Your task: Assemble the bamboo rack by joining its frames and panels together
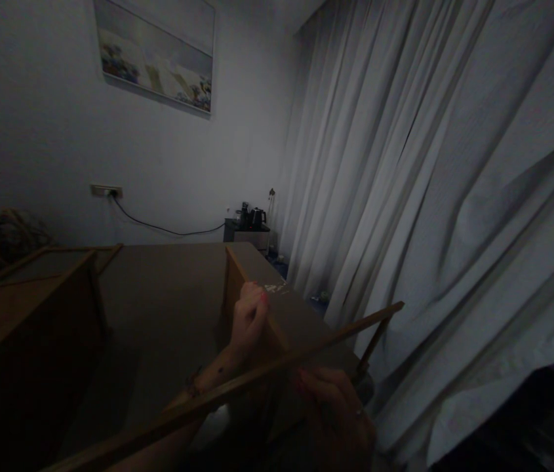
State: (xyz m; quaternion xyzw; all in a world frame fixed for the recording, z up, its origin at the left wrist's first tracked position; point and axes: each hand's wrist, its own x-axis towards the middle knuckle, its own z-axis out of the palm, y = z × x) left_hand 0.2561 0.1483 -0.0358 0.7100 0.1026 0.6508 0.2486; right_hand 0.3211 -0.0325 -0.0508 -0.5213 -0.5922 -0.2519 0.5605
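Observation:
In the dim middle of the view, my left hand [249, 316] is closed over the top edge of an upright wooden panel [277, 334] standing on a large table [168, 275]. A long, thin wooden strip [237, 385] slants in front of my left forearm, rising to the right, where a short wooden leg [374, 339] joins its end. Below that strip my right hand [338, 413] has its fingers curled, with a ring on one. Shadow hides what lies between its fingers.
At left stands a wooden box-like piece [25, 314] with a raised frame. A dark kettle [257, 217] rests on a small cabinet [251, 238] beyond the table. A cord [158, 229] runs from the wall socket [106, 191]. Curtains [404, 164] hang along the right.

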